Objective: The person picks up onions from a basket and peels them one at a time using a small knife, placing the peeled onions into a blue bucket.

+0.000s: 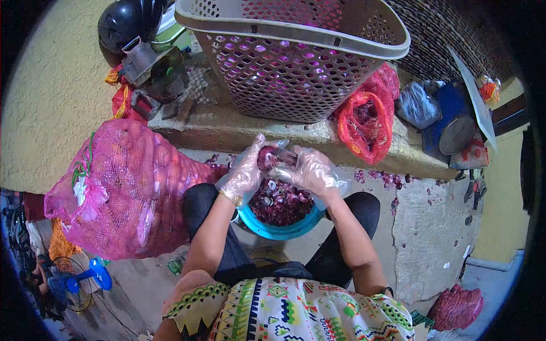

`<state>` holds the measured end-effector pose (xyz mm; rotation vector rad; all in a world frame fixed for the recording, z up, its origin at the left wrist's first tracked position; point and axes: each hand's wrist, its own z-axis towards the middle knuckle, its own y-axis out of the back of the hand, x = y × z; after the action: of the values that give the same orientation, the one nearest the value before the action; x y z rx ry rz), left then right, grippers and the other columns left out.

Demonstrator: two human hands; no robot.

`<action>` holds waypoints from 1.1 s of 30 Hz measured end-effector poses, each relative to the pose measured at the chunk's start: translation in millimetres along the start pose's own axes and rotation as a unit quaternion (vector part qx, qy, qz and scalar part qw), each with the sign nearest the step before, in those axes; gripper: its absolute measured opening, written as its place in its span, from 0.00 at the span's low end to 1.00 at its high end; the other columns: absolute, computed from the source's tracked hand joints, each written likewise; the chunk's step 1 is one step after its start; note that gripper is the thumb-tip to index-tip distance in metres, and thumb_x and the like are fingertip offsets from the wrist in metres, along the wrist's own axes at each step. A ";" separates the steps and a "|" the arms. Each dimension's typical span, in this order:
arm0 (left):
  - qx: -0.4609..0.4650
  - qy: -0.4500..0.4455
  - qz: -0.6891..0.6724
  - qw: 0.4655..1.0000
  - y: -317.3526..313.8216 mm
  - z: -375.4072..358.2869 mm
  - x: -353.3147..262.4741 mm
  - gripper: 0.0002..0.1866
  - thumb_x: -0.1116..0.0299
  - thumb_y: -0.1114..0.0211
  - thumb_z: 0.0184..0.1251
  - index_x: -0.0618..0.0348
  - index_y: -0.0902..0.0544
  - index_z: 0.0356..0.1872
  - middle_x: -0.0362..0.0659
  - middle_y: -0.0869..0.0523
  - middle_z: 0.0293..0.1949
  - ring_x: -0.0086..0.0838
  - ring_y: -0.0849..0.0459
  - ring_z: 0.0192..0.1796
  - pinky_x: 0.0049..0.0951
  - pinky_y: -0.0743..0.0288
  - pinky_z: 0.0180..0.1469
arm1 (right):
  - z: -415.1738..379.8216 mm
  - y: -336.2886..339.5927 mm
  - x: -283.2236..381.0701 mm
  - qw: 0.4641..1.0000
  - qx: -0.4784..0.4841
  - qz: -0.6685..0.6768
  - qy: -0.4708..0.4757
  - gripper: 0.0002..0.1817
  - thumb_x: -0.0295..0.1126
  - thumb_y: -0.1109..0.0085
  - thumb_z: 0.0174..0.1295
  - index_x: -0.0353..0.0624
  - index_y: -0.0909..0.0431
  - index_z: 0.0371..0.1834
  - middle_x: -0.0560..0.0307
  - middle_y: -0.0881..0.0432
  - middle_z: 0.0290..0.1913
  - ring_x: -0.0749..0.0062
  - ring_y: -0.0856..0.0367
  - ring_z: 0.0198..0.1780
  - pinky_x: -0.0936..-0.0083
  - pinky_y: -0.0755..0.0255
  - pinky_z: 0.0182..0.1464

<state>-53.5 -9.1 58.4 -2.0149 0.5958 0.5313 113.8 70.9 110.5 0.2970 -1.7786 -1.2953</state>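
Note:
My left hand (245, 169), in a clear plastic glove, is closed around a red onion (267, 158). Close beside it, my right hand (316, 173), gloved the same way, grips what looks like a small knife (288, 157) against the onion; its blade is partly hidden by fingers and glove. Both hands are above a turquoise basin (278, 231) between my knees. Purple onion skins and trimmings (280, 203) fill much of the basin.
A large perforated plastic basket (293, 74) with onions stands on the ledge ahead. To my left sits a bulging pink mesh sack (128, 190) of onions. An open red mesh bag (367, 128) hangs over the ledge. Loose skins (392, 181) litter the floor at right.

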 end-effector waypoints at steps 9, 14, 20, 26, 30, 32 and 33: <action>-0.096 -0.081 -0.080 0.989 28.8 17.8 1.4 0.31 0.43 0.46 0.75 0.69 0.24 0.53 0.56 0.15 0.44 0.44 0.14 0.45 0.43 0.14 0.43 | 4.5 -18.8 -17.8 0.777 0.083 0.582 -0.227 0.19 0.37 0.44 0.70 0.41 0.29 0.60 0.63 0.24 0.35 0.80 0.26 0.30 0.81 0.28 0.34; -0.137 -0.099 -0.115 0.979 31.9 21.3 -0.3 0.31 0.42 0.45 0.74 0.68 0.24 0.52 0.55 0.16 0.44 0.45 0.14 0.43 0.44 0.13 0.43 | 8.8 -27.7 -20.1 0.691 0.078 0.702 -0.153 0.18 0.30 0.46 0.70 0.44 0.31 0.62 0.66 0.25 0.36 0.83 0.26 0.31 0.83 0.30 0.30; -0.145 -0.098 -0.153 0.973 14.7 9.6 -12.7 0.31 0.42 0.44 0.73 0.66 0.27 0.53 0.53 0.18 0.44 0.43 0.14 0.44 0.44 0.12 0.42 | -1.8 -9.1 0.9 0.618 0.090 0.762 -0.172 0.17 0.37 0.47 0.73 0.44 0.29 0.61 0.70 0.24 0.37 0.84 0.29 0.29 0.84 0.33 0.29; -0.164 -0.096 -0.152 0.970 14.8 8.5 -12.4 0.32 0.42 0.42 0.72 0.65 0.30 0.56 0.53 0.19 0.45 0.43 0.15 0.43 0.48 0.12 0.42 | 7.3 -42.7 -19.4 0.805 0.021 0.580 -0.123 0.14 0.43 0.48 0.75 0.46 0.22 0.52 0.72 0.29 0.29 0.87 0.34 0.28 0.84 0.41 0.25; -0.147 -0.099 -0.144 0.974 20.3 13.1 -8.9 0.32 0.41 0.42 0.71 0.65 0.30 0.56 0.53 0.19 0.45 0.42 0.15 0.44 0.49 0.12 0.43 | 6.5 -34.4 -14.2 0.814 0.006 0.565 -0.130 0.14 0.42 0.50 0.76 0.44 0.20 0.48 0.73 0.31 0.25 0.88 0.36 0.26 0.83 0.42 0.26; -0.138 -0.096 -0.133 0.977 22.7 14.4 -8.2 0.32 0.41 0.42 0.71 0.65 0.30 0.56 0.53 0.19 0.45 0.41 0.15 0.43 0.49 0.12 0.43 | 6.8 -35.1 -13.7 0.821 0.000 0.555 -0.133 0.14 0.42 0.50 0.76 0.44 0.20 0.48 0.74 0.31 0.25 0.88 0.37 0.25 0.83 0.41 0.26; -0.129 -0.093 -0.121 0.980 19.5 12.6 -10.2 0.32 0.41 0.43 0.71 0.65 0.30 0.56 0.53 0.19 0.45 0.41 0.15 0.43 0.50 0.12 0.44 | 7.1 -36.9 -14.1 0.825 -0.006 0.551 -0.128 0.15 0.42 0.50 0.76 0.44 0.20 0.49 0.74 0.31 0.25 0.88 0.38 0.24 0.83 0.42 0.25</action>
<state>-74.9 -4.7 45.5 -2.2114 0.1687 0.6654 105.6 68.7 71.2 -0.8621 -1.6745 -0.4843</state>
